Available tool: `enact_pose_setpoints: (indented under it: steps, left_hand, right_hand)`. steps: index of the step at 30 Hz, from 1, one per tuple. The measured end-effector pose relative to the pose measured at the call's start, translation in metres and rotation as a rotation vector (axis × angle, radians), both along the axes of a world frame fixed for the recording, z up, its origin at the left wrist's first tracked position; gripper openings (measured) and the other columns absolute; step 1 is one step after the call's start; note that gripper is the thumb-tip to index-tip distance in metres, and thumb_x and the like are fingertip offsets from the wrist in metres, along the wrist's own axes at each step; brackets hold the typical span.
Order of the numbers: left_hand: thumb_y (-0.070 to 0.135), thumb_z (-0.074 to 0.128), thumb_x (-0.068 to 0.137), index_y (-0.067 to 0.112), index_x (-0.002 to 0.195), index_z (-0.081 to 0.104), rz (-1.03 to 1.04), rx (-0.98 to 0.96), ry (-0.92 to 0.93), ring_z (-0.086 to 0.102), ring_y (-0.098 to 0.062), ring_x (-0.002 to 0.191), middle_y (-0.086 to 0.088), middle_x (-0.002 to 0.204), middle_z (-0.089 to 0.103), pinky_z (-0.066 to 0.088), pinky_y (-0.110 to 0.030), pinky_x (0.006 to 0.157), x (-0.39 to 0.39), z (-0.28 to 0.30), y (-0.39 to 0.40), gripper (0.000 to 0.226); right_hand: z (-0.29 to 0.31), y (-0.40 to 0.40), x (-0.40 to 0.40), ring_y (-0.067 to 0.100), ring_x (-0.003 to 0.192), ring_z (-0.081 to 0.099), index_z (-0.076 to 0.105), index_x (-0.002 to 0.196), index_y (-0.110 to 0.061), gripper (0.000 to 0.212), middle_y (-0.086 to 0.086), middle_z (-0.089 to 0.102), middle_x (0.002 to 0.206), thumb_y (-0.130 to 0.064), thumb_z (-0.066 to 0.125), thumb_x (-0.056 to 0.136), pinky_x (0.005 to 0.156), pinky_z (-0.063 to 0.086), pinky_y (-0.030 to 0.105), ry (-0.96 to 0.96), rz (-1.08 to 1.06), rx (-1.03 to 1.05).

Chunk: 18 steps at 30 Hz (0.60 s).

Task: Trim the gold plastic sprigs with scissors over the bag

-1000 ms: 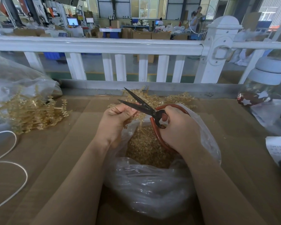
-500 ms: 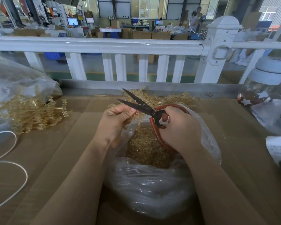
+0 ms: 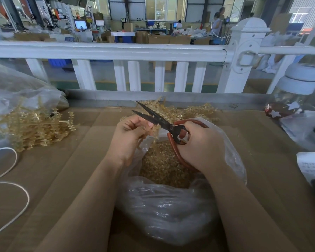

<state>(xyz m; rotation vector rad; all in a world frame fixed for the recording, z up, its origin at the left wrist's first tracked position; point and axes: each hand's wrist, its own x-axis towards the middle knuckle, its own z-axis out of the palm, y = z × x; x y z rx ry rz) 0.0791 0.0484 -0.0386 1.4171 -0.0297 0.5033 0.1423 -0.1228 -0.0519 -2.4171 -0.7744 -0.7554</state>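
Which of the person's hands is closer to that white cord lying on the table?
Left. The left hand holds a sprig right of the white cord; the right hand, gripping the scissors, is farther right.

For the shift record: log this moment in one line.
left hand holds sprig | right hand grips scissors, blades open | over bag

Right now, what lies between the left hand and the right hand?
In the head view, the left hand pinches a gold plastic sprig; dark scissor blades cross from the right hand over the clear bag's mouth.
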Motion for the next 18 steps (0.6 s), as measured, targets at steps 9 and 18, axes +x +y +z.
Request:
enact_pose_setpoints:
  steps: [9, 18]
  left_hand:
    - [-0.009, 0.054, 0.093, 0.008, 0.075, 0.061, 0.015, 0.08, -0.017, 0.055, 0.003, 0.047, 0.01, 0.054, 0.063, 0.042, -0.009, 0.047, 0.0014, -0.0003, -0.0026, 0.026]
    - [-0.003, 0.049, 0.099, 0.012, 0.091, 0.067, 0.093, 0.121, -0.066, 0.062, -0.009, 0.067, 0.008, 0.076, 0.072, 0.049, -0.018, 0.062, 0.0061, -0.0046, -0.0076, 0.025]
  right_hand:
    - [0.0018, -0.0018, -0.0021, 0.014, 0.068, 0.059, 0.071, 0.089, -0.021, 0.054, -0.008, 0.067, 0.076, -0.066, 0.042, 0.085, 0.063, 0.054, 0.032, -0.001, 0.025, 0.037]
    - [-0.0026, -0.0015, 0.0011, 0.009, 0.066, 0.057, 0.071, 0.088, -0.022, 0.054, -0.012, 0.066, 0.075, -0.067, 0.042, 0.083, 0.064, 0.05, 0.022, 0.038, 0.021, 0.048]
